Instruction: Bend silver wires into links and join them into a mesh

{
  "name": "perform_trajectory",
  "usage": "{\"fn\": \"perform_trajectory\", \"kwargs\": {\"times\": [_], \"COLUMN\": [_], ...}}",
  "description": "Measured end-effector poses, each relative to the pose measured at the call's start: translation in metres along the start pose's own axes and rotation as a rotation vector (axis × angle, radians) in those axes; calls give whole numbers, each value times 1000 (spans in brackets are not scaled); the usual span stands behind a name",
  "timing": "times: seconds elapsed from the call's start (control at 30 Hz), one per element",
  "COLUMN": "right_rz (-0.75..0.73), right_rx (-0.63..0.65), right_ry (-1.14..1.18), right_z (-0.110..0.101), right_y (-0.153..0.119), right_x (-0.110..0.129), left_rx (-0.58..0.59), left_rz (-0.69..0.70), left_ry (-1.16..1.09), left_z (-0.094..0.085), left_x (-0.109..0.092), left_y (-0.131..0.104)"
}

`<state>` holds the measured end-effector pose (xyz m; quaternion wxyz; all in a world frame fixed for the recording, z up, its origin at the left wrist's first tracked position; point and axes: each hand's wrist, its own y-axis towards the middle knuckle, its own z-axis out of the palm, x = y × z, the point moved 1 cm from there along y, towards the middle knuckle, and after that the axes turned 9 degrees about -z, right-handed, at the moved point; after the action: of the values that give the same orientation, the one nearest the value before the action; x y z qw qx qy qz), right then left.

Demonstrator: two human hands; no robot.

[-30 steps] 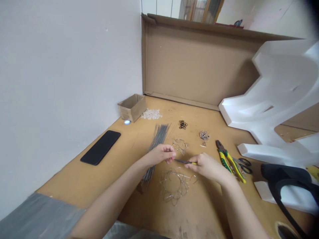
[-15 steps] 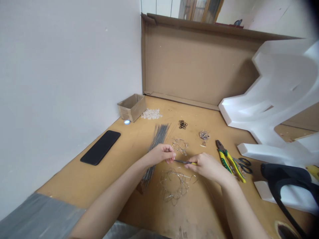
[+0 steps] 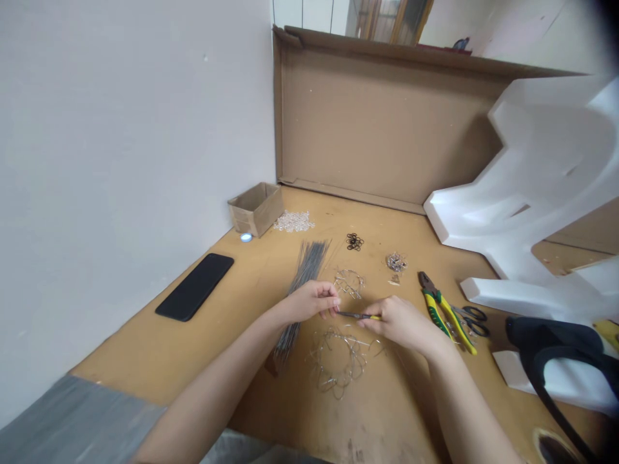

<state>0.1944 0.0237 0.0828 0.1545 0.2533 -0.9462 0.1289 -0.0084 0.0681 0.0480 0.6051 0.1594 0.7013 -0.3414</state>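
Note:
My left hand [image 3: 314, 301] pinches a tiny, thin piece, too small to make out, above the bundle of grey wires [image 3: 309, 261]. My right hand [image 3: 393, 319] is closed on small pliers [image 3: 360, 316] with a yellow handle, their dark tip pointing left and meeting my left fingertips. Below the hands lies a ring of bent wire pieces [image 3: 338, 362]. A smaller group of bent wires [image 3: 350, 283] lies just beyond them. Farther back are black rings [image 3: 354, 241] and a small pile of metal pieces [image 3: 396, 261].
A black phone [image 3: 196, 287] lies at the left. A small cardboard box [image 3: 256, 209] stands by clear beads [image 3: 294, 221]. At the right are yellow-green pliers [image 3: 447, 312], scissors [image 3: 474, 321] and white foam [image 3: 546, 174]. A cardboard panel [image 3: 387, 129] stands behind.

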Motion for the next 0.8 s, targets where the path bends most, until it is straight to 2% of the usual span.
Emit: {"fn": "perform_trajectory", "kwargs": {"times": [0.2, 0.8], "right_rz": [17, 12], "right_rx": [15, 8], "right_ry": [18, -14], "right_z": [1, 1], "right_y": [0, -2], "right_x": [-1, 3], "left_rx": [52, 49], "left_rz": [-23, -30], "left_ry": [26, 27], "left_z": [0, -1], "left_x": [-2, 2], "left_y": [-2, 0]}}
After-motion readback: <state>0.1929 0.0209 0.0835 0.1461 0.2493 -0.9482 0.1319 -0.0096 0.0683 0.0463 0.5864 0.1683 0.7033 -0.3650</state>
